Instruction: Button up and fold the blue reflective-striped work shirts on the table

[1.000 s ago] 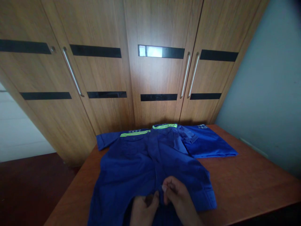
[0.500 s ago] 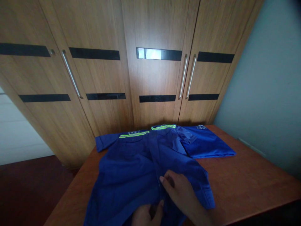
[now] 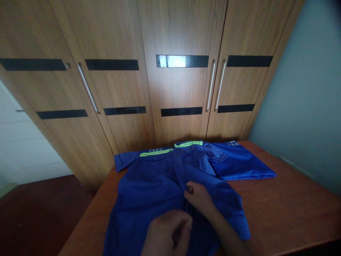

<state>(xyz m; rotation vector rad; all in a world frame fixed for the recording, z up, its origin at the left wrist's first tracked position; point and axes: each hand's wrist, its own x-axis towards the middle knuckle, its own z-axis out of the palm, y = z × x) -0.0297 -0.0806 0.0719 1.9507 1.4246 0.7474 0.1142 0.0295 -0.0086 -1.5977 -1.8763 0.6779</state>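
A blue work shirt [image 3: 151, 192] lay spread flat on the brown counter [image 3: 287, 202], its collar end toward the far edge and its hem toward the near edge, where the cloth ran out of view at the bottom of the frame. Yellow-green reflective bands [image 3: 170, 148] crossed the shoulders near the far edge; small lettering above them was too blurred to read.

The right hand [image 3: 198, 197] rested on the shirt's front opening about midway between the near and far edges. Its grip was curled closed, fingertips [image 3: 189, 188] pressed to the cloth at the placket, and it seemed to pinch the fabric edge, though the dim light hid exactly what lay between the fingers. The forearm ran off the bottom edge of the frame.

The left hand [image 3: 169, 234] sat just nearer, at the near edge, blurred and partly cut off. Its fingers were bent inward in a loose closed grip over the shirt's lower front; whether it actually held cloth could not be told.

A second blue garment [image 3: 239, 164], folded, lay toward the far right corner, touching or overlapping the shirt's right sleeve; white printing near its top was unreadable. Behind the counter stood wooden wardrobe doors [image 3: 181, 89] with long metal handles [image 3: 210, 85] and dark strips.
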